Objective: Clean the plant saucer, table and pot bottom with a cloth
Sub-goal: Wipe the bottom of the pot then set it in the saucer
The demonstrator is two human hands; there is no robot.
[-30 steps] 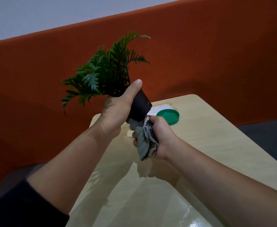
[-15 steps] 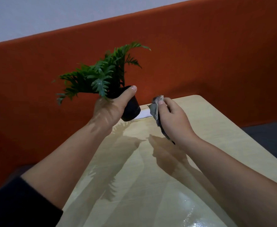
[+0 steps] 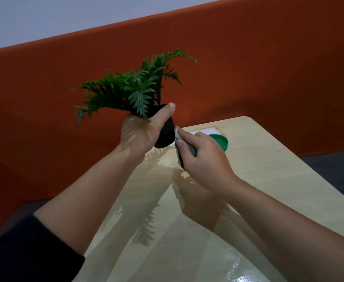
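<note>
Pot [image 3: 165, 133], tilted above the tabletop [image 3: 268, 169], in the left hand's [image 3: 140, 133] closed grip; right hand [image 3: 203, 155] pinches the cloth [image 3: 178, 139] against its lower side. Pot-bottom step in hand, seemingly; next the cloth must reach underneath, or the pot returns to the green saucer [image 3: 221, 140] near the far edge.

The small black plastic plant pot [image 3: 165, 132] is held at frame centre above the pale wooden table [image 3: 268, 169]. The round green plastic saucer [image 3: 222, 141] lies on the table right of it, partly hidden behind the right hand [image 3: 203, 157].
</note>
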